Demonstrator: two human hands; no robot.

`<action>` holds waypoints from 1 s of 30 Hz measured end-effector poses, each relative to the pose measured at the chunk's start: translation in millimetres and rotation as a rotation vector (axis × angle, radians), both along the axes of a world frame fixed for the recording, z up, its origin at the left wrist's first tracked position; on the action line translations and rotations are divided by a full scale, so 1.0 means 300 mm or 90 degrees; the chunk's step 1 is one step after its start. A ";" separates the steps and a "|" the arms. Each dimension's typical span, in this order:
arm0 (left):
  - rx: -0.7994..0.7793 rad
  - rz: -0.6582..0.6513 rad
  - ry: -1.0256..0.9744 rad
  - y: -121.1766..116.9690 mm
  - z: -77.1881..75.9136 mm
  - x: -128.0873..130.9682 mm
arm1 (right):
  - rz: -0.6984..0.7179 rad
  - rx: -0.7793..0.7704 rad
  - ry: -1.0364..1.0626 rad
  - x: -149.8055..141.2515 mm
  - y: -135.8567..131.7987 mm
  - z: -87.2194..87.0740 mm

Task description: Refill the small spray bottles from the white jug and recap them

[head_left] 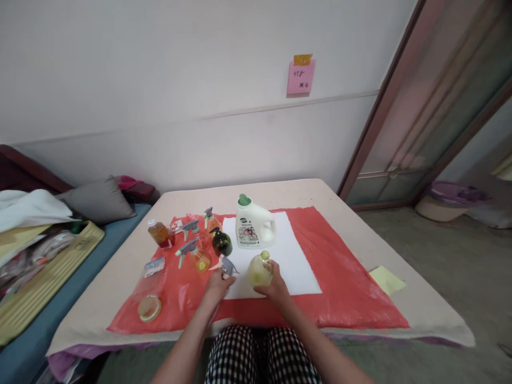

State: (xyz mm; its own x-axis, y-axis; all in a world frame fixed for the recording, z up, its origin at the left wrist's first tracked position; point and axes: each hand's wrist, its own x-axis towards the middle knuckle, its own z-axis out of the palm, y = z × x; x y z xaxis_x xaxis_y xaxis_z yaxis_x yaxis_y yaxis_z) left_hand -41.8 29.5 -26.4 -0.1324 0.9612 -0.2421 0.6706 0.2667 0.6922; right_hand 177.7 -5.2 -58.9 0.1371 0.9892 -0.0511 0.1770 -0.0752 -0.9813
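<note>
Nearest, two checked knees point(256, 354) are showing at the edge of the table point(304, 188). A red sheet point(348, 266) is covering much of it, and a round tub point(149, 308) is sitting on the sheet's near left part. The left hand point(218, 285) is holding a grey and white spray head point(227, 265), its grip narrow, fingers closing on the piece. The right hand point(272, 280) is holding a round bottle point(258, 271), its grip wider, fingers curving around the bottle's right side. The bottle is standing over white paper point(298, 266), its neck pointing up; the spray head is staying apart from it, to its left. A yellow paper point(387, 280) is lying well to the right, beyond the red sheet. Farther back on the left, three spray bottles point(201, 260) are standing near a dark pump bottle point(222, 242), with an amber bottle point(160, 234) standing left of them. Behind the round bottle, a white jug point(254, 226) is standing upright, its green cap point(244, 200) showing. Farthest, a pink note point(301, 77) is hanging on the wall point(200, 64).
</note>
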 end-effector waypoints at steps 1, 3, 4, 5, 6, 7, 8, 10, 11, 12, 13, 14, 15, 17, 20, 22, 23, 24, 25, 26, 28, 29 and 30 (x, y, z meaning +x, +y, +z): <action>-0.007 -0.016 0.026 0.020 -0.013 -0.009 | -0.007 0.001 -0.048 -0.012 0.025 -0.004; -0.017 -0.041 0.072 0.051 -0.034 -0.027 | -0.016 0.007 -0.136 -0.033 0.067 -0.015; -0.019 -0.050 0.094 0.061 -0.042 -0.035 | -0.018 0.012 -0.176 -0.042 0.083 -0.023; -0.020 -0.055 0.115 0.068 -0.049 -0.042 | -0.018 0.015 -0.212 -0.050 0.095 -0.033; -0.019 -0.057 0.136 0.072 -0.055 -0.049 | -0.018 0.017 -0.245 -0.055 0.103 -0.044; -0.016 -0.057 0.156 0.071 -0.061 -0.054 | -0.016 0.017 -0.274 -0.059 0.107 -0.056; -0.012 -0.058 0.175 0.066 -0.066 -0.059 | -0.012 0.016 -0.300 -0.060 0.108 -0.069; 0.004 -0.062 0.206 0.048 -0.077 -0.064 | -0.002 0.015 -0.343 -0.056 0.102 -0.092; 0.015 -0.065 0.219 0.035 -0.081 -0.065 | 0.003 0.017 -0.359 -0.051 0.096 -0.100; 0.027 -0.069 0.230 0.022 -0.084 -0.066 | 0.006 0.021 -0.373 -0.045 0.087 -0.106; 0.041 -0.071 0.240 0.008 -0.086 -0.066 | 0.006 0.025 -0.384 -0.037 0.075 -0.109; 0.056 -0.073 0.249 -0.006 -0.086 -0.065 | 0.003 0.030 -0.392 -0.028 0.059 -0.111; 0.074 -0.074 0.255 -0.021 -0.085 -0.064 | -0.002 0.035 -0.398 -0.018 0.038 -0.111; 0.114 -0.080 0.258 -0.055 -0.079 -0.061 | -0.015 0.045 -0.405 0.008 -0.018 -0.111; 0.170 -0.094 0.247 -0.134 -0.078 -0.058 | -0.023 0.106 -0.378 0.063 -0.139 -0.122; 0.205 -0.090 0.235 -0.210 -0.093 -0.065 | -0.042 0.148 -0.339 0.113 -0.232 -0.133; 0.223 -0.082 0.227 -0.253 -0.107 -0.074 | -0.067 0.147 -0.323 0.141 -0.279 -0.137; 0.261 -0.068 0.204 -0.298 -0.123 -0.088 | -0.086 0.136 -0.309 0.172 -0.324 -0.138; 0.290 -0.057 0.178 -0.344 -0.141 -0.106 | -0.105 0.116 -0.297 0.204 -0.368 -0.138; 0.303 -0.041 0.160 -0.389 -0.159 -0.129 | -0.120 0.095 -0.286 0.237 -0.408 -0.135; 0.306 -0.019 0.125 -0.474 -0.189 -0.182 | -0.144 0.056 -0.270 0.303 -0.480 -0.126; 0.302 -0.007 0.111 -0.511 -0.200 -0.211 | -0.159 0.039 -0.266 0.332 -0.510 -0.121; 0.300 0.004 0.098 -0.544 -0.208 -0.239 | -0.174 0.026 -0.264 0.358 -0.536 -0.116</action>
